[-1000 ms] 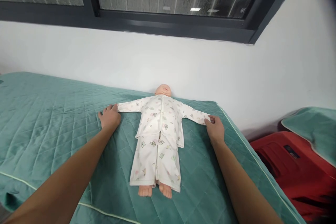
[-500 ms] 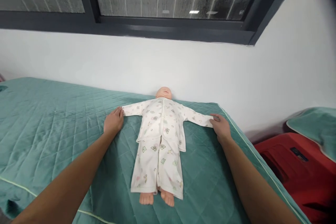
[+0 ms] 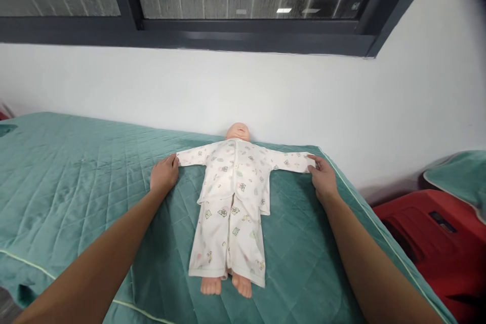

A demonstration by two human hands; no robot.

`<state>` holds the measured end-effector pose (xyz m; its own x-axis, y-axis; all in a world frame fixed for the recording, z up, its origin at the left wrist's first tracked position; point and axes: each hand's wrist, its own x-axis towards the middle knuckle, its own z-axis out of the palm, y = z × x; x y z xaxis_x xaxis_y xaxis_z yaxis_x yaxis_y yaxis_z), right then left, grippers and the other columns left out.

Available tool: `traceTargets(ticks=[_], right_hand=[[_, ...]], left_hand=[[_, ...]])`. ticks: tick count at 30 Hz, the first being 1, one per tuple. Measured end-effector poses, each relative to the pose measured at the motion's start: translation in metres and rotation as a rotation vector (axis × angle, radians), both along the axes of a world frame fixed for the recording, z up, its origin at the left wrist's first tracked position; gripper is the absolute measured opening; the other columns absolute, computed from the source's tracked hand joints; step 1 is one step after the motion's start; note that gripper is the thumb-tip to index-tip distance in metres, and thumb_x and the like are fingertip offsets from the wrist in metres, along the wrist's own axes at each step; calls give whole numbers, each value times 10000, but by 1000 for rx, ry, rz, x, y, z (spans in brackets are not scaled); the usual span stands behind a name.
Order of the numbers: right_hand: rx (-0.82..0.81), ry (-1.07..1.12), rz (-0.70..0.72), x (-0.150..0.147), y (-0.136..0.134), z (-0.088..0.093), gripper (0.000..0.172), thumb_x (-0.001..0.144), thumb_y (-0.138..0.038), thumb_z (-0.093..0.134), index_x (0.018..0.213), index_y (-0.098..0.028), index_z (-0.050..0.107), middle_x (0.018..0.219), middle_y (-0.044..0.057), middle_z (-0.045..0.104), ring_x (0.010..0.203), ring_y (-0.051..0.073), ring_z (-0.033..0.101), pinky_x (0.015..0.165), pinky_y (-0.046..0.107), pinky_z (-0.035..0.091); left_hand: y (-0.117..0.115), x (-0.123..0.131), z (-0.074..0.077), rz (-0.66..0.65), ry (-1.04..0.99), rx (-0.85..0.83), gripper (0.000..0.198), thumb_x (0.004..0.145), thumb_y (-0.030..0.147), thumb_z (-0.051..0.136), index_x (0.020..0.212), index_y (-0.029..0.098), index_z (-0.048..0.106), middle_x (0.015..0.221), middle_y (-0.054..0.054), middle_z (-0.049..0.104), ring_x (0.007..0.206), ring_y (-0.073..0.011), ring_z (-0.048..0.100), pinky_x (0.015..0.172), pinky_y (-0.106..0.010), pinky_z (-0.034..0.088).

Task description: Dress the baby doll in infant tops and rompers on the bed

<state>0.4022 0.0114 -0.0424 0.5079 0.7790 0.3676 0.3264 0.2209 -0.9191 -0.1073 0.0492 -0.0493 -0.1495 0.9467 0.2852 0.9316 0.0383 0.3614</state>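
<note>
A baby doll (image 3: 238,132) lies on its back, head towards the wall, its bare feet sticking out below the trouser legs. It wears a white patterned pajama top (image 3: 236,172) and matching pajama pants (image 3: 228,243). My left hand (image 3: 164,173) is closed on the cuff of the sleeve at the left of the view. At the right, my right hand (image 3: 322,177) pinches the end of the other sleeve between thumb and fingers. Both sleeves stretch out sideways from the doll's body. Whether the doll's hands are inside the cuffs is hidden.
A green quilted cover (image 3: 94,187) spreads under the doll. Behind it rises a white wall (image 3: 190,91) with a dark window frame (image 3: 246,40). A red plastic case (image 3: 425,233) stands at the right, partly under green fabric (image 3: 461,177).
My right hand has moved slightly up and outwards, and the sleeve it holds is now straighter and more level. My left hand stays on its cuff. The view has shifted a little.
</note>
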Motion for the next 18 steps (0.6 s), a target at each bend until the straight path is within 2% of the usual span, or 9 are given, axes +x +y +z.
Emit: traceTargets(ticks=[4, 8, 11, 15, 18], right_hand=[[3, -9, -10, 1, 2, -2, 527, 699, -220, 558, 1224, -186, 588, 1138, 81, 655, 994, 200, 628, 950, 379, 482], [-22, -42, 70, -1, 3, -2, 533, 714, -244, 567, 1242, -175, 554, 1293, 111, 598, 1163, 217, 579, 1023, 383, 449], [-73, -107, 100, 0, 3, -3, 553, 711, -272, 587, 1256, -184, 555, 1265, 95, 613, 1110, 228, 593, 1020, 420, 445], [-152, -241, -10, 2, 3, -3, 558, 718, -291, 574, 1270, -211, 567, 1107, 64, 649, 949, 229, 603, 955, 443, 465], [-147, -311, -97, 1, 2, -1, 562, 730, -293, 555, 1286, -213, 561, 1101, 69, 630, 930, 224, 581, 937, 422, 463]], left_hand=[[1, 0, 0, 4, -5, 1, 531, 996, 409, 248, 1371, 169, 539, 1353, -130, 604, 1221, -320, 566, 1000, -441, 445], [1, 0, 1, 6, -10, 5, 535, 994, 410, 255, 1355, 155, 557, 1352, -137, 603, 1220, -330, 566, 1011, -458, 438], [0, 1, 2, 9, -8, 1, 537, 992, 416, 253, 1352, 161, 560, 1343, -136, 610, 1213, -339, 569, 1003, -471, 442], [0, 1, 2, 19, -5, -6, 534, 990, 418, 254, 1359, 175, 554, 1359, -119, 600, 1219, -336, 566, 1011, -468, 439], [0, 1, 2, 26, -9, -15, 524, 987, 416, 266, 1346, 181, 567, 1354, -115, 605, 1223, -327, 567, 1018, -456, 437]])
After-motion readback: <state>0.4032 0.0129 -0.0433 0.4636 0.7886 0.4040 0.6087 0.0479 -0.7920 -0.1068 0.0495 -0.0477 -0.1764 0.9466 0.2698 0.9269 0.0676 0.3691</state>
